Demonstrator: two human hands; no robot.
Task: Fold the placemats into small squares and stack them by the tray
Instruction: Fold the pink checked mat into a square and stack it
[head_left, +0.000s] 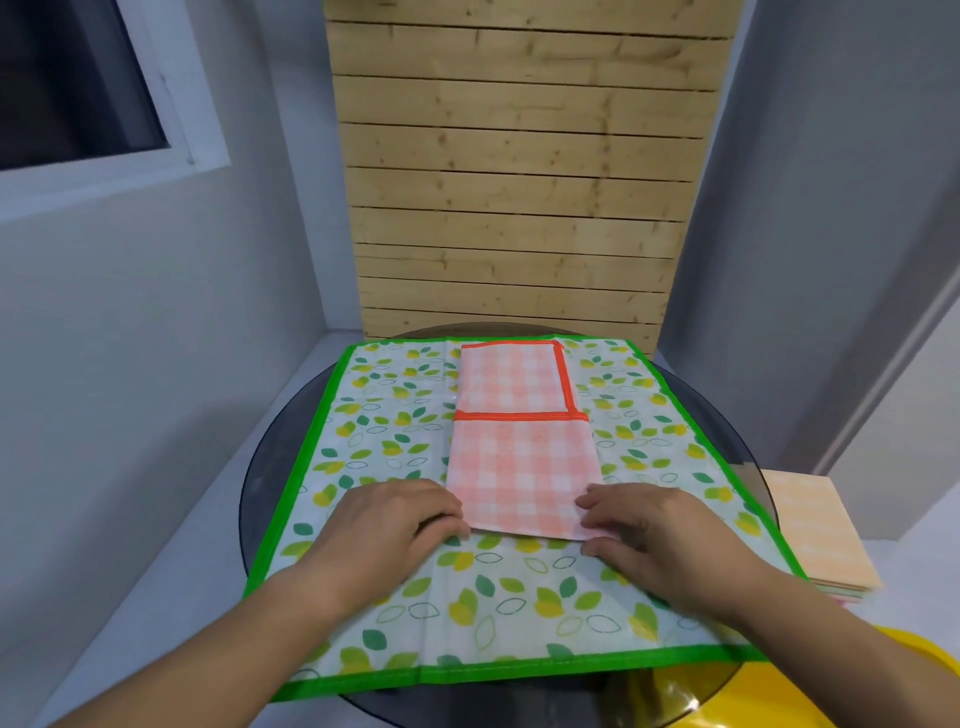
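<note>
A home: glass table (265, 483), leaf-print placemat (384, 415), window (72, 83).

Dead ahead, a wooden slat panel (519, 182) stands upright, pale boards running across, knots showing. Grey walls (130, 338) close in on both sides. Up at the left, a dark window (67, 78) sits in a white frame (197, 130). Down low, a round, dark glass table (270, 467) shows its smoky rim.
</note>
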